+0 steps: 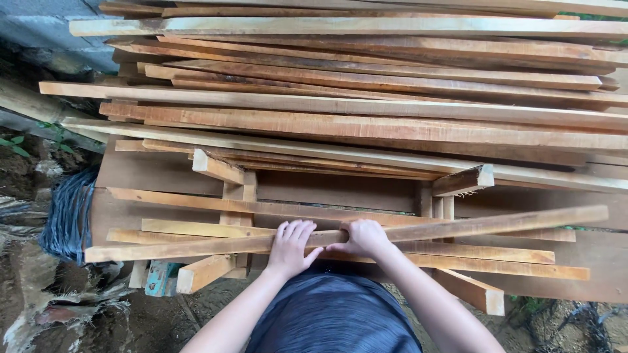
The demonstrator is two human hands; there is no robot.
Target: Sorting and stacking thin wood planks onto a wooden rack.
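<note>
Here, left hand (290,247) and right hand (364,238) gripping a long wooden slat (471,227), plank stack (366,98) behind

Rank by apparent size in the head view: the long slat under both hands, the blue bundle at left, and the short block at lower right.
1. Long slat: by far the largest, spanning almost the whole picture.
2. Blue bundle.
3. Short block.
The bundle and block look close in size, so their order is unsure.
</note>
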